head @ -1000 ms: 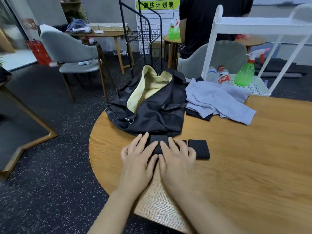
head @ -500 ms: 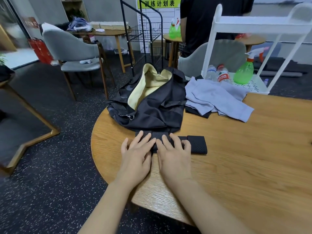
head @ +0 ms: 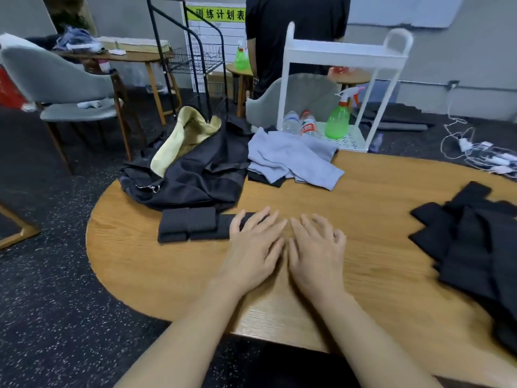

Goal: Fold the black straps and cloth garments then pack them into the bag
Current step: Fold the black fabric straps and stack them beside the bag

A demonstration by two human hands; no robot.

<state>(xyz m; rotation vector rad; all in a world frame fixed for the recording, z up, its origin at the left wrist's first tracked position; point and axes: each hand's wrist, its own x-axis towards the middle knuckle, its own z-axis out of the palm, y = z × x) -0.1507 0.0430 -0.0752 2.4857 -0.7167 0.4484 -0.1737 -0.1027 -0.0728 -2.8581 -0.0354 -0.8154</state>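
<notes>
Both hands are lying flat with fingers spread, the left hand (head: 253, 242) overlapping the folded strap (head: 193, 226) at nine o'clock and the right hand (head: 317, 247) gripping nothing, so reaching next for the pile (head: 472, 242) at three o'clock seems wise, squaring edges before packing the bag (head: 193, 169).

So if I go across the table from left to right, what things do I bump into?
Black bag → folded black straps → left hand → right hand → pile of unfolded black straps.
</notes>
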